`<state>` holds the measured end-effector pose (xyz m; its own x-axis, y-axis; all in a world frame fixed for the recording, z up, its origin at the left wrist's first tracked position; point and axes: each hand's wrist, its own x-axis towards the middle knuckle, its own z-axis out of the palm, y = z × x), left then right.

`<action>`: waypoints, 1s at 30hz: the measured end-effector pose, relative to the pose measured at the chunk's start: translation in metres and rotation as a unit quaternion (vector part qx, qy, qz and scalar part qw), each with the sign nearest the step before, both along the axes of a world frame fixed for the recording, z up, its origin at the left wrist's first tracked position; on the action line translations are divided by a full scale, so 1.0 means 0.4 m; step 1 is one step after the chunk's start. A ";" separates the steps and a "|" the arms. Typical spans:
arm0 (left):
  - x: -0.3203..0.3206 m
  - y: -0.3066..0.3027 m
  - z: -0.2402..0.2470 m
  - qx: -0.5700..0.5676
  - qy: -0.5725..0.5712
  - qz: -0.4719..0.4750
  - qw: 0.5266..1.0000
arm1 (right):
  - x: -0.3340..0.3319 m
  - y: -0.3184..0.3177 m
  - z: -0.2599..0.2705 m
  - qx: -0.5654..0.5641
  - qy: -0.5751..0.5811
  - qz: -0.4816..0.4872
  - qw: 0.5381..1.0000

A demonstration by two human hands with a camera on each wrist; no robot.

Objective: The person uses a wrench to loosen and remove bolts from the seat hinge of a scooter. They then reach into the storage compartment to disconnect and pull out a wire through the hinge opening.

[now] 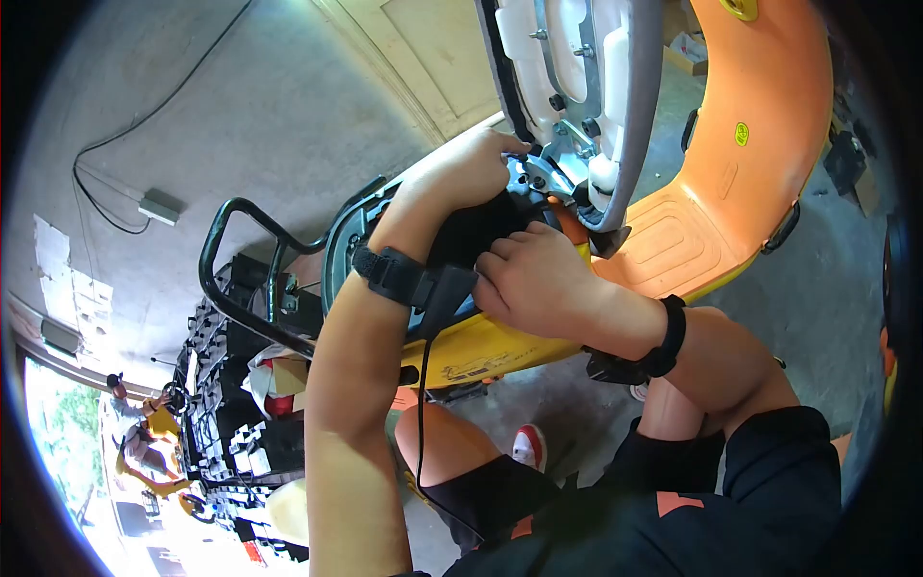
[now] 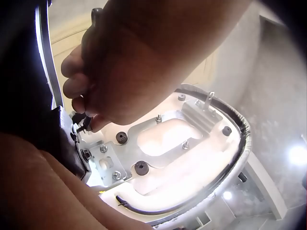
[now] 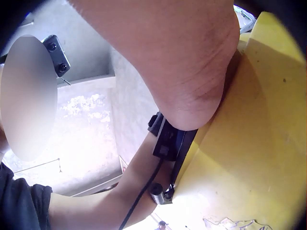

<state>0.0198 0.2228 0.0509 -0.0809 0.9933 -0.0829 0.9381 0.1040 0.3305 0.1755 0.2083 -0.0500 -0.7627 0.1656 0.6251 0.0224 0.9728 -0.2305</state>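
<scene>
The seat (image 1: 615, 106) of a yellow-orange scooter is tipped up, its pale underside and metal bracket (image 2: 115, 151) facing me. At the seat hinge, my left hand (image 1: 471, 168) curls its fingers round a slim dark tool (image 2: 96, 17). The tool's lower end is right at the hinge bolts in the left wrist view; its exact kind cannot be told. My right hand (image 1: 538, 279) lies with bent fingers over the edge of the yellow side panel (image 3: 259, 124), below the hinge. Its fingertips are hidden, and its heel is against the panel in the right wrist view.
A black tubular rack (image 1: 226, 240) curves up at the scooter's rear. The orange footboard (image 1: 673, 231) and front shield stand to the right. Rows of black blocks (image 1: 207, 385) line the left side, with a person (image 1: 135, 423) beyond. A cable (image 1: 423, 413) hangs from my left wrist.
</scene>
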 end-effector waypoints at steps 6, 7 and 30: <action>-0.001 0.009 -0.019 0.010 0.023 0.023 0.999 | 0.000 -0.001 -0.002 0.000 0.003 -0.002 1.000; -0.007 0.008 -0.025 0.011 0.022 0.024 0.999 | -0.001 0.000 -0.001 0.002 0.002 -0.003 1.000; -0.143 0.034 -0.117 0.157 0.098 0.048 0.982 | -0.010 -0.028 -0.001 0.021 0.033 -0.019 0.999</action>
